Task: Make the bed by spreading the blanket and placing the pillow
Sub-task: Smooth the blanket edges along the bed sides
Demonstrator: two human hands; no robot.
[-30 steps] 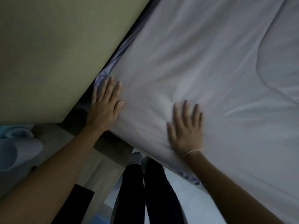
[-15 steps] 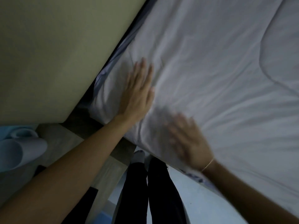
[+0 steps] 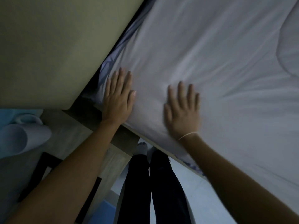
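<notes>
You are looking at a dim picture with a cold, bluish grey tone. No lamp or glare shows. The white blanket (image 3: pixel 210 78) is the brightest part, and its folds make soft shadows. The right hand (image 3: pixel 182 109) is a little blurred at the fingers; the left hand (image 3: pixel 119 96) is sharper. Straight edges bend near the frame borders.

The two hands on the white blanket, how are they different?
The left hand lies at the corner of the blanket, beside the headboard; the right hand lies further in. The right wrist wears a thin bracelet; the left is bare. The right hand's fingers are spread wider. Both lie flat, palms down.
</notes>
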